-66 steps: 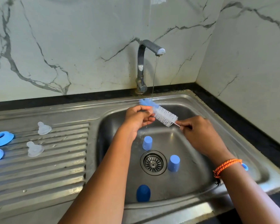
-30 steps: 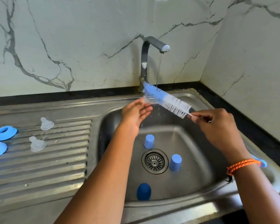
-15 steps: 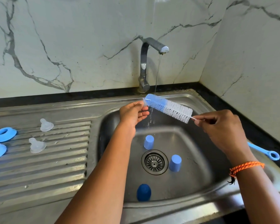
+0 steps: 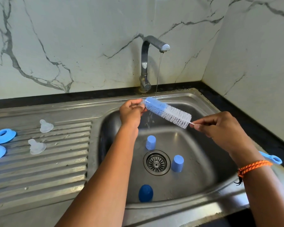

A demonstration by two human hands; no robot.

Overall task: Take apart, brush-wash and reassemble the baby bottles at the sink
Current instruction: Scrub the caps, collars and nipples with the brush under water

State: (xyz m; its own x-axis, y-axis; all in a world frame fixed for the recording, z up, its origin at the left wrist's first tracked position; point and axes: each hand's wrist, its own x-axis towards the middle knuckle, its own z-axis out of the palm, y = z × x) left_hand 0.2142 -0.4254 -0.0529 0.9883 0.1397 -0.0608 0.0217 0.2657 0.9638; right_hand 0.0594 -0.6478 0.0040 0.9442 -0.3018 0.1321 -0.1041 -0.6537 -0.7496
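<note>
Bottle brush | we rinse it under tap stream | right hand pinches wire, left hand pinches tip | next: scrub caps

We face two white marble walls veined in grey, meeting in a corner to our right. A black counter edges the steel sink; daylight falls evenly, a tap running.

Blue-and-white bristled bottle brush. Light blue caps, one darker blue cap. Blue collar rings, translucent whitish teats. Silvery steel sink. White marble wall veined grey. Orange braided wristband.
</note>
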